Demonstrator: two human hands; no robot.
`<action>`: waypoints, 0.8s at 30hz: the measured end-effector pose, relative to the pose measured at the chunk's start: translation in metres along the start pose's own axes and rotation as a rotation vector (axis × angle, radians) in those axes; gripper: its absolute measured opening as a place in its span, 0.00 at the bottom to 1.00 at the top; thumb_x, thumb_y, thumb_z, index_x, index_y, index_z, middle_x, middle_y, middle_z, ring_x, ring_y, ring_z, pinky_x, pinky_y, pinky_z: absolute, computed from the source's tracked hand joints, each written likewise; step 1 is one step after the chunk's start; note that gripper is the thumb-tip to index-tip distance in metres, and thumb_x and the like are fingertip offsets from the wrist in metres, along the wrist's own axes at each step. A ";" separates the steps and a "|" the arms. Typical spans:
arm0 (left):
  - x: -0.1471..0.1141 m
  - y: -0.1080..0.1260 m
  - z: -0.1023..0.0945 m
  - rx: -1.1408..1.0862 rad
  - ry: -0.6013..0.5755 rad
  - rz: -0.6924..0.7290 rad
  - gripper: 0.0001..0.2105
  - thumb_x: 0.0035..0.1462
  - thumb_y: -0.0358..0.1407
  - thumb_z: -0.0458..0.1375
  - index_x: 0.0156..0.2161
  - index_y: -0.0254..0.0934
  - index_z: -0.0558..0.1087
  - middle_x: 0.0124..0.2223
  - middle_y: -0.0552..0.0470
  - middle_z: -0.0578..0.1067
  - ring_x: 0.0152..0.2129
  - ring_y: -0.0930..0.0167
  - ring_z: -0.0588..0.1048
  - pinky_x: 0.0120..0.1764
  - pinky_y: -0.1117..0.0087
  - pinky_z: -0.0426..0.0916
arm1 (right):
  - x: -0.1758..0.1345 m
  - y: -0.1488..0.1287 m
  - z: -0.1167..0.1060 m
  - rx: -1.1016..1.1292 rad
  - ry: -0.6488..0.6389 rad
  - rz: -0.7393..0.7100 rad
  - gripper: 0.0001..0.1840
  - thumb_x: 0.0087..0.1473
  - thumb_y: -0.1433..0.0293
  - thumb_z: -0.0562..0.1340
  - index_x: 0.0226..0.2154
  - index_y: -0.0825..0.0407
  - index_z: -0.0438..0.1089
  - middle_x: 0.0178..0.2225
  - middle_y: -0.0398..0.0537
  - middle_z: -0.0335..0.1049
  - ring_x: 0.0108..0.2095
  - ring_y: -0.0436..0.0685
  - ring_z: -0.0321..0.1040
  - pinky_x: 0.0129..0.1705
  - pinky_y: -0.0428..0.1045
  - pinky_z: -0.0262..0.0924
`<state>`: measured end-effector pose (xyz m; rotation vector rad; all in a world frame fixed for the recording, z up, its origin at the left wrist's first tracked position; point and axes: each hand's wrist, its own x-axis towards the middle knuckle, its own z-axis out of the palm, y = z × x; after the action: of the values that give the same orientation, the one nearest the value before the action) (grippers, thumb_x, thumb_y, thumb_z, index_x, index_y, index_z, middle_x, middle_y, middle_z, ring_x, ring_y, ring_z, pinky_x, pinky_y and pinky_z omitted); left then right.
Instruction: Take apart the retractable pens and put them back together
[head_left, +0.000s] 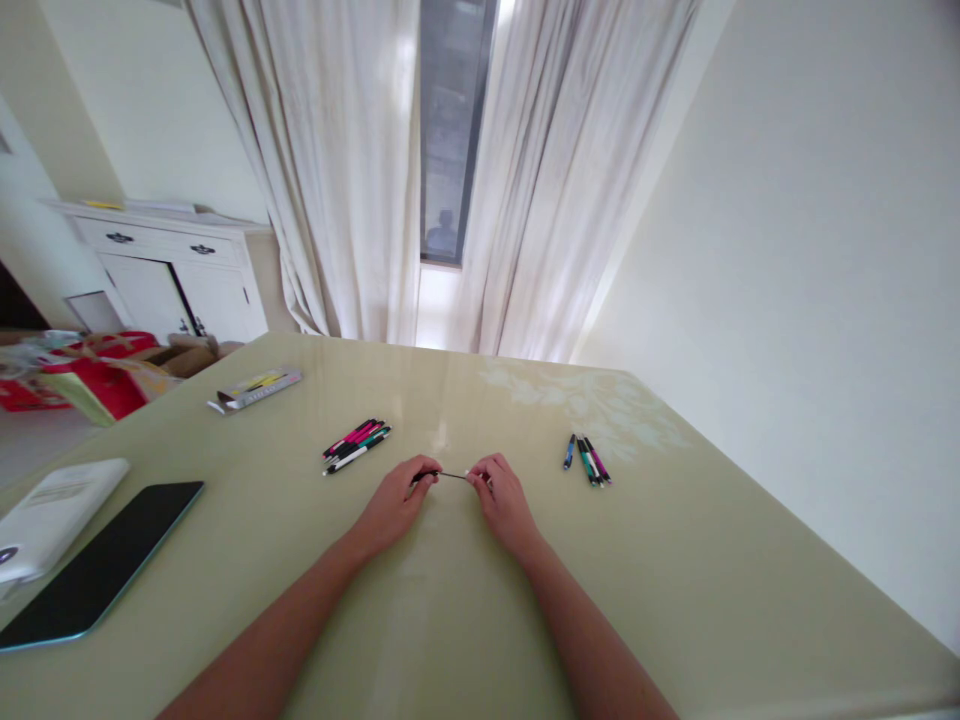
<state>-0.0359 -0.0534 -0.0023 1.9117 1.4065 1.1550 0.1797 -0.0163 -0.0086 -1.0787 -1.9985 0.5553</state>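
Both hands meet over the middle of the table [450, 620], a short gap apart. My left hand [397, 500] is closed in a pinch on a dark pen part. Closed fingertips of my right hand [504, 500] grip the other end of a thin dark pen refill [452, 476], which spans the gap. Some whitish bit shows at the right fingers, too small to make out. To the left lies a bunch of pens [358, 445] with pink, green, white and black barrels. A smaller group of pens [590, 462], blue, green, white and purple, rests on the right.
An opened pen box [255, 390] lies at the back left. Nearer on the left are a dark-screened tablet or phone [105, 560] and a white device [56, 515]. Beyond the table stand curtains [360, 180], a white cabinet [172, 265] and red bags [112, 375]. A wall [810, 300] borders the right.
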 end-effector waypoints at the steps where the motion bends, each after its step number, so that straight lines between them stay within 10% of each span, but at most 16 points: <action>1: 0.000 0.000 0.000 -0.004 -0.001 0.003 0.11 0.66 0.37 0.50 0.45 0.39 0.74 0.42 0.48 0.79 0.41 0.65 0.76 0.48 0.63 0.69 | 0.000 0.000 0.000 0.005 -0.001 0.003 0.05 0.64 0.72 0.59 0.35 0.51 0.69 0.38 0.48 0.67 0.38 0.56 0.67 0.43 0.51 0.61; 14: -0.008 0.012 0.007 0.031 -0.150 0.109 0.09 0.65 0.36 0.53 0.42 0.39 0.77 0.40 0.49 0.78 0.38 0.67 0.75 0.43 0.68 0.68 | -0.007 -0.015 0.005 0.222 -0.098 -0.014 0.08 0.67 0.64 0.57 0.46 0.49 0.66 0.39 0.46 0.70 0.38 0.54 0.68 0.43 0.49 0.62; 19: -0.005 0.010 0.004 0.041 -0.046 -0.002 0.08 0.60 0.32 0.53 0.39 0.38 0.74 0.36 0.51 0.76 0.32 0.68 0.73 0.35 0.70 0.66 | 0.000 0.009 -0.004 0.000 0.136 0.118 0.12 0.67 0.62 0.57 0.45 0.51 0.70 0.45 0.53 0.71 0.43 0.59 0.68 0.50 0.55 0.61; 24: -0.003 0.005 0.004 0.015 -0.036 -0.032 0.07 0.62 0.35 0.53 0.39 0.38 0.73 0.35 0.52 0.76 0.32 0.68 0.73 0.34 0.70 0.65 | 0.001 0.025 -0.004 -0.229 0.058 0.167 0.06 0.59 0.67 0.65 0.39 0.50 0.75 0.43 0.54 0.72 0.46 0.65 0.67 0.51 0.57 0.59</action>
<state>-0.0298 -0.0579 -0.0013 1.9036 1.4251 1.0933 0.1952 -0.0020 -0.0224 -1.3952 -1.9669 0.3813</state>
